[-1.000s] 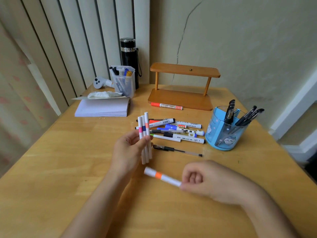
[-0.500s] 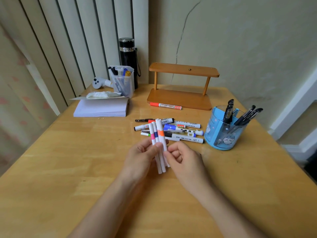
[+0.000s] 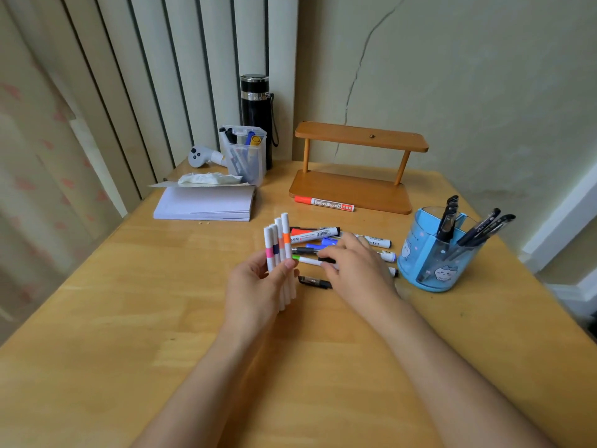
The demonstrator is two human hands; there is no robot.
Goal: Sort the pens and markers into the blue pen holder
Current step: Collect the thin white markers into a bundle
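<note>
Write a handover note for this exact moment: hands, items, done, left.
Left hand: shut on a bundle of four white markers, held upright above the table.
Right hand: over the loose pile, fingers on the green-tipped marker; grip not clear.
Blue holder: stands at the right, several dark pens inside.
Done: those pens.
Left: the bundle, the pile, the black pen, the red whiteboard marker by the wooden stand.
</note>
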